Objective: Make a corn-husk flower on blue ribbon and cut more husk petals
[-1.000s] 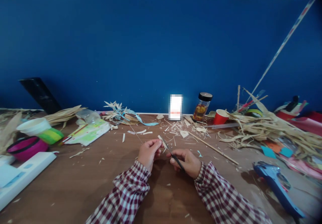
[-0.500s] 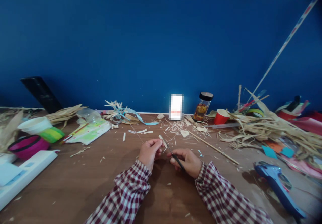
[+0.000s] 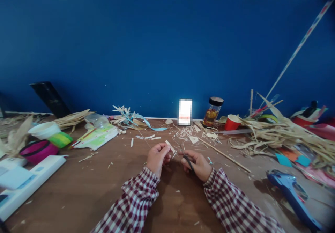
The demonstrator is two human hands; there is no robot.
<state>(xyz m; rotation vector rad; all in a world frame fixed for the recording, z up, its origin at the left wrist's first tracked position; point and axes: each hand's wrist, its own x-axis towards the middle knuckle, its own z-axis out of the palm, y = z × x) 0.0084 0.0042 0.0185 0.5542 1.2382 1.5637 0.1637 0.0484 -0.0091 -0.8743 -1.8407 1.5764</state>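
Note:
My left hand (image 3: 157, 159) pinches a short pale strip, which looks like dried husk (image 3: 170, 146), between thumb and fingertips. A narrow sliver (image 3: 174, 154) shows just below the strip; whether it is still joined to it I cannot tell. A thin wire-like stick (image 3: 144, 138) slants up and left from behind the same hand. Black-handled scissors (image 3: 188, 163) are in my right hand (image 3: 198, 165), fingers curled round the handles. Their small blades point up and left, slightly parted, a little to the right of the strip.
Husk scraps (image 3: 187, 132) litter the table behind my hands. A thin rod (image 3: 226, 154) lies to the right, near a blue glue gun (image 3: 290, 194) and a husk pile (image 3: 282, 131). A lidded jar (image 3: 211, 113), red cup (image 3: 232, 122) and white power strip (image 3: 39, 177) stand around.
The scissors have drawn back to the right, away from the strip, and their blades have parted. A sliver now stands apart from the strip's lower edge. The view has shifted slightly.

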